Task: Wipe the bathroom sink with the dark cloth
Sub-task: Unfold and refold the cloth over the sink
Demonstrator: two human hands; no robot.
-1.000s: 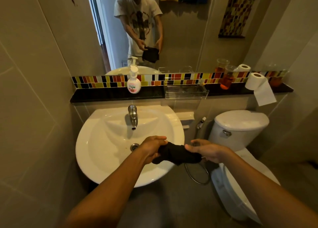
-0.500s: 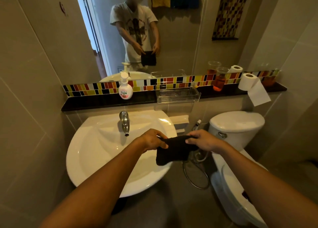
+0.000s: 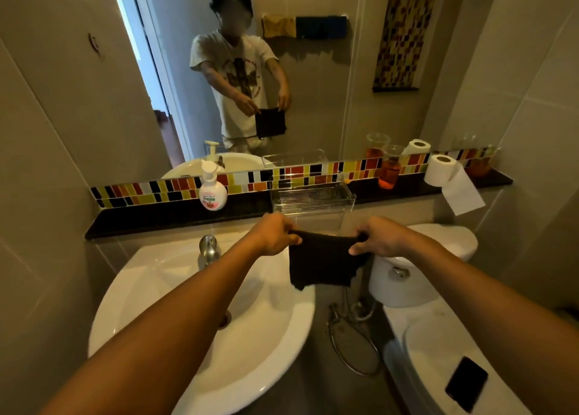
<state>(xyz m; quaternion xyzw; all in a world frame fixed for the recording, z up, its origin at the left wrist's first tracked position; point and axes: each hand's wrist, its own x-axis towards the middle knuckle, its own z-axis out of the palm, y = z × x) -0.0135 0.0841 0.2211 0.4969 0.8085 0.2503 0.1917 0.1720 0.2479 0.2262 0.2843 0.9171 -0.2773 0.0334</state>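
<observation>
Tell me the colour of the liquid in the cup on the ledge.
Orange-red liquid in the clear cup; head view, the only one.

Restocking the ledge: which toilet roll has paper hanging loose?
The real toilet roll on the ledge's right end; the other is only its mirror reflection.

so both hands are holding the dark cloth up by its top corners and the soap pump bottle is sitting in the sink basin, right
Not quite. The left hand and right hand do hold the dark cloth up by its top corners, but the soap pump bottle stands on the dark ledge behind the sink, not in the basin. The head view shows it.
</observation>
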